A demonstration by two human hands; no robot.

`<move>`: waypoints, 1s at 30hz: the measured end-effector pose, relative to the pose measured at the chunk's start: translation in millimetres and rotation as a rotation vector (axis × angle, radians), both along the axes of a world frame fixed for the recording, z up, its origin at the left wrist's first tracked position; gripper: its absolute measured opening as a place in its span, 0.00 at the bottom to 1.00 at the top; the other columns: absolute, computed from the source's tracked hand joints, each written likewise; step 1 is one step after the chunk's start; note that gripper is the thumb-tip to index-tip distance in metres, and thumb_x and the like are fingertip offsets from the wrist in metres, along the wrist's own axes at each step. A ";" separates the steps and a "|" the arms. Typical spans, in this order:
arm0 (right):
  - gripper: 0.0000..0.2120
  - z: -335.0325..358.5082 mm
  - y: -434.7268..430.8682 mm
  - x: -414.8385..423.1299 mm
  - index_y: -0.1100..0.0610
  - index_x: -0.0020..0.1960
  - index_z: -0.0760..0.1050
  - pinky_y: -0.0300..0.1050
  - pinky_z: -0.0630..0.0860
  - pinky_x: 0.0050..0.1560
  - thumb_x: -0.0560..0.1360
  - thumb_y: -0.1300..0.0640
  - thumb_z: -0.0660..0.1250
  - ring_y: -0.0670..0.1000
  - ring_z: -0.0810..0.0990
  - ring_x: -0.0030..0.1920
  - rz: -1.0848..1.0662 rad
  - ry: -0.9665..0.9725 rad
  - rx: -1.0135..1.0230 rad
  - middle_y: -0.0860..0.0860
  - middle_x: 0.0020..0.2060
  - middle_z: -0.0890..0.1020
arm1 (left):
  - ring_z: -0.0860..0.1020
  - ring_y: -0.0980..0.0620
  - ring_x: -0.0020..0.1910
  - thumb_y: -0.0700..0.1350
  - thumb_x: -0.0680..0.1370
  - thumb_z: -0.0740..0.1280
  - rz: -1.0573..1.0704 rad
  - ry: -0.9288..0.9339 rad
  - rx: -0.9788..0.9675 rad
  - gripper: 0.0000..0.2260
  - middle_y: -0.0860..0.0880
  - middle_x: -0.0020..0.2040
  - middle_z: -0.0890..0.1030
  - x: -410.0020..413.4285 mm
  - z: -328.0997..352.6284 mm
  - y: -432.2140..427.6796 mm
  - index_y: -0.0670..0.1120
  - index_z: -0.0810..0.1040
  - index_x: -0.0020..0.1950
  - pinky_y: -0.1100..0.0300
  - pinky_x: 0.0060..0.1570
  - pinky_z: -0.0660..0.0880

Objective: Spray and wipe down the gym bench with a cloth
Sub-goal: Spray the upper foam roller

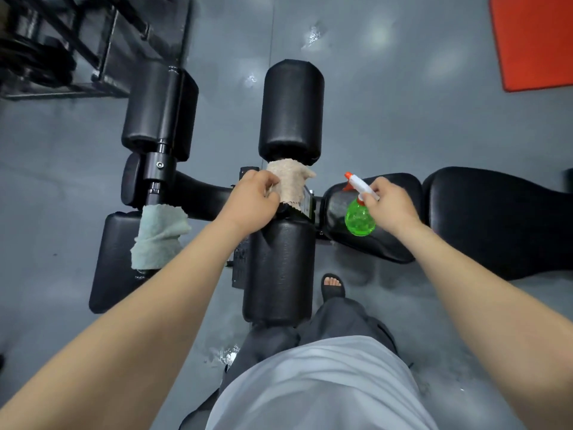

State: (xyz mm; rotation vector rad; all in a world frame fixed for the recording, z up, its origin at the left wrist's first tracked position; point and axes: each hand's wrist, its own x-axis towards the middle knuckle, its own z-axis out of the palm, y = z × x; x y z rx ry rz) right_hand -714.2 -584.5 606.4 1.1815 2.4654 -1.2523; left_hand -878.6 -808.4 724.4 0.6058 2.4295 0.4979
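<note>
Grey glossy floor (403,97), orange mat (533,41) far right; black gym bench (483,218) with roller pads; left hand (252,200) pinches beige cloth (288,187) between rollers; right hand (392,206) grips green spray bottle (359,217) over seat; pale green towel (159,234) draped left.

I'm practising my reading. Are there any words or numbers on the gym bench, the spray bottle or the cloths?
Nothing here can be read.
Dark label on the gym bench: print too small and blurred to read.
Green spray bottle, beige cloth, pale green cloth: no writing shows.
</note>
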 end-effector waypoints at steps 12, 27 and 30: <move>0.10 172.9 2.4 -66.8 0.59 0.43 0.73 0.29 0.65 0.35 0.80 0.56 0.68 0.36 0.72 0.33 0.088 0.537 0.091 0.32 0.30 0.77 | 0.76 0.59 0.59 0.55 0.77 0.72 0.088 -0.036 0.248 0.18 0.57 0.61 0.77 -10.3 39.8 -1.5 0.54 0.76 0.65 0.54 0.66 0.74; 0.06 206.3 -110.7 -184.8 0.44 0.52 0.77 0.47 0.77 0.62 0.78 0.45 0.70 0.44 0.79 0.51 0.354 0.577 -0.524 0.40 0.46 0.80 | 0.79 0.60 0.52 0.59 0.66 0.81 0.391 -0.001 0.268 0.35 0.57 0.56 0.80 -15.6 82.9 -74.2 0.50 0.69 0.65 0.63 0.51 0.74; 0.09 215.0 -128.5 -197.2 0.53 0.51 0.73 0.61 0.76 0.65 0.79 0.49 0.68 0.53 0.84 0.54 0.421 0.524 -0.631 0.53 0.48 0.86 | 0.79 0.59 0.54 0.59 0.66 0.82 0.404 -0.048 0.260 0.36 0.56 0.56 0.80 -23.4 83.7 -84.5 0.50 0.68 0.65 0.61 0.53 0.76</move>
